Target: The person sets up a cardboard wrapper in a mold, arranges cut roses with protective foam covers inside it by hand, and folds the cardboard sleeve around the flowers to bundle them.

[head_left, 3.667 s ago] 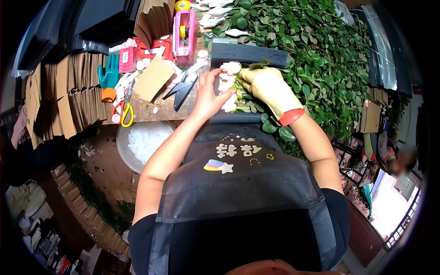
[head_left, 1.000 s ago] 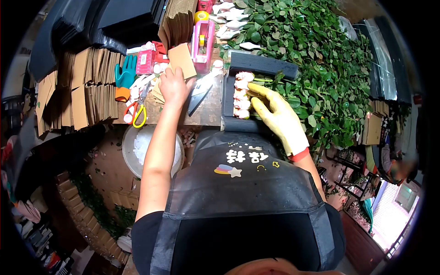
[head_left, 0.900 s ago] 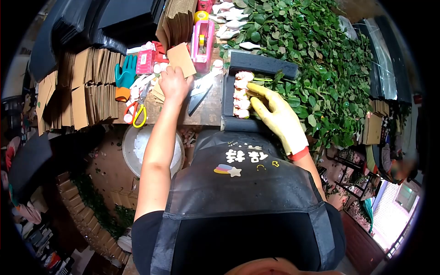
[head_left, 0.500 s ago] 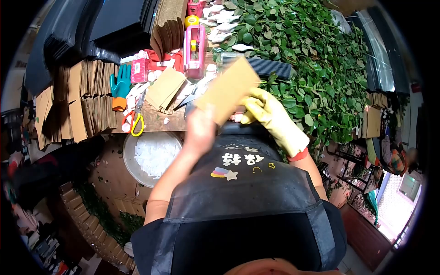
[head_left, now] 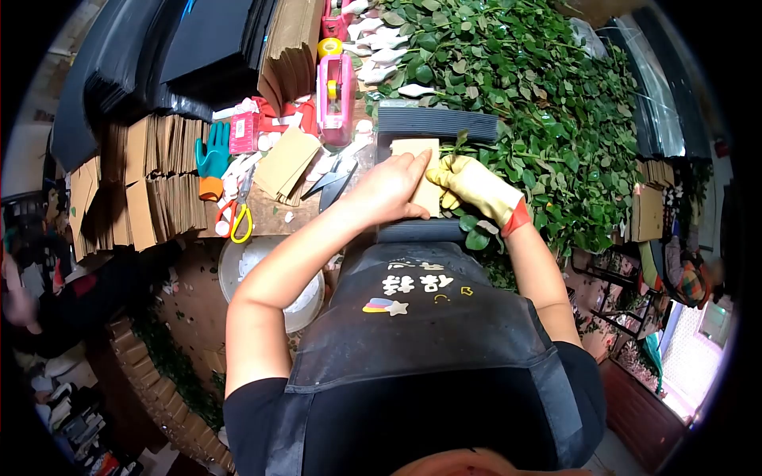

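A tan cardboard piece lies across the black corrugated wrap, hiding the pink rose heads seen there before. My bare left hand holds the card down, its fingers on the upper part and its thumb near the lower edge. My right hand, in a yellow rubber glove, has curled fingers against the card's right edge; what they pinch is hidden. Green leaves spread right beside the glove. The wrap's lower flap lies along the table edge, near the apron.
On the left are loose cards, a dark blade tool, red-and-yellow scissors, a teal glove and cardboard stacks. Behind stand a pink tape dispenser and white-wrapped buds. A round tub sits below.
My left hand took a card from the pile on the left and carried it right, over the rose heads. My gloved hand, earlier spread beside the flowers, has curled its fingers at the card's edge.
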A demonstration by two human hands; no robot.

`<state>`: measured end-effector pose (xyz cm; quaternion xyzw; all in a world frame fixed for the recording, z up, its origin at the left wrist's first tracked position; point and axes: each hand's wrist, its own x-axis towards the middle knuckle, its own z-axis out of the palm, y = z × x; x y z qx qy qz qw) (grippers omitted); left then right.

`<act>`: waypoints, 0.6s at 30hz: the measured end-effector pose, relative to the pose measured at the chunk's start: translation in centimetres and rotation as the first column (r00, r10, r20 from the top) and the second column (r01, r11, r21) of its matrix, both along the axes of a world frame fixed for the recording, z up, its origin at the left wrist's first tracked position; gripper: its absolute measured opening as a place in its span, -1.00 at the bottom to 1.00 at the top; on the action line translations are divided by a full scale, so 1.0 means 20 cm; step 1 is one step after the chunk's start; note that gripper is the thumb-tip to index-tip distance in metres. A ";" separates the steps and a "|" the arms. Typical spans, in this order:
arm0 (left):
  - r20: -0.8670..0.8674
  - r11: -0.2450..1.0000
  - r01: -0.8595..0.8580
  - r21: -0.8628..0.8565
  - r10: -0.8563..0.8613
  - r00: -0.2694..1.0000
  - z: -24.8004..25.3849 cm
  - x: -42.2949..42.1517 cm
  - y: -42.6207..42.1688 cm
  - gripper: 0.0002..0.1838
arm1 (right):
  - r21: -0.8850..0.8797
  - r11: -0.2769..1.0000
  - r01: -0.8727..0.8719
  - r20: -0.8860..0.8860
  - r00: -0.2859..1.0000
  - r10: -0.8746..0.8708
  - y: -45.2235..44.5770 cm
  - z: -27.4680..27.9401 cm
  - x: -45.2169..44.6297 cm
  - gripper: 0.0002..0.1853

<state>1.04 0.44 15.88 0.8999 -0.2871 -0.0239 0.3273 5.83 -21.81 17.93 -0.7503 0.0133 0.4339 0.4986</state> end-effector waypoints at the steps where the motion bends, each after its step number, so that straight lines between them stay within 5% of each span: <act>1: -0.068 0.995 0.022 0.099 -0.015 0.998 0.00 0.03 -0.03 0.17 | -0.184 0.982 0.031 0.099 0.995 -0.013 0.03 0.08 -0.05 -0.66; 3: -0.128 0.987 0.049 0.153 -0.029 0.991 -0.01 0.08 -0.06 0.25 | -0.538 0.841 -0.063 0.387 0.867 0.313 0.04 0.27 -0.12 -0.56; 4: -0.162 0.982 0.062 0.179 -0.033 0.986 -0.02 0.10 -0.07 0.29 | -0.529 0.846 -0.071 0.397 0.860 0.321 0.02 0.37 -0.17 -0.51; 6: -0.232 0.980 0.095 0.174 -0.053 0.971 0.02 0.14 -0.05 0.27 | -0.281 0.949 -0.141 0.032 0.987 0.156 -0.10 0.50 -0.24 -0.51; 9: -0.343 0.970 0.129 0.207 -0.052 0.938 0.09 0.19 -0.05 0.20 | -0.340 0.858 -0.386 -0.296 0.910 0.292 -0.32 0.46 -0.34 -0.62; 11: -0.345 0.973 0.120 0.196 -0.046 0.938 0.06 0.23 -0.03 0.13 | -0.287 0.947 -0.147 -0.133 0.985 0.113 -0.66 -0.07 -0.56 -0.68; 12: -0.290 0.982 0.119 0.144 -0.073 0.954 0.01 0.23 -0.02 0.07 | -0.708 0.706 -0.016 0.179 0.963 0.201 -0.45 0.10 -0.57 -0.71; 14: -0.301 0.981 0.127 0.144 -0.079 0.950 0.02 0.24 -0.04 0.06 | -0.442 0.895 -0.061 0.364 0.900 0.241 -0.48 -0.05 -0.64 -0.55; 15: -0.261 0.986 0.129 0.108 -0.097 0.960 0.00 0.23 -0.03 0.05 | -0.491 0.867 -0.087 0.281 0.926 0.252 -0.43 -0.02 -0.66 -0.50; 16: -0.301 0.984 0.125 0.125 -0.082 0.950 0.00 0.23 -0.03 0.05 | -0.126 0.992 -0.010 0.340 0.939 0.053 -0.47 -0.08 -0.70 -0.50; 17: -0.337 0.982 0.123 0.144 -0.068 0.939 0.02 0.24 -0.03 0.05 | 0.197 0.953 0.230 0.156 0.952 -0.263 -0.39 0.00 -0.68 -0.48; 18: -0.351 0.977 0.135 0.165 -0.070 0.934 0.05 0.24 -0.03 -0.01 | 0.312 0.924 0.220 0.376 0.865 -0.333 -0.32 0.01 -0.67 -0.44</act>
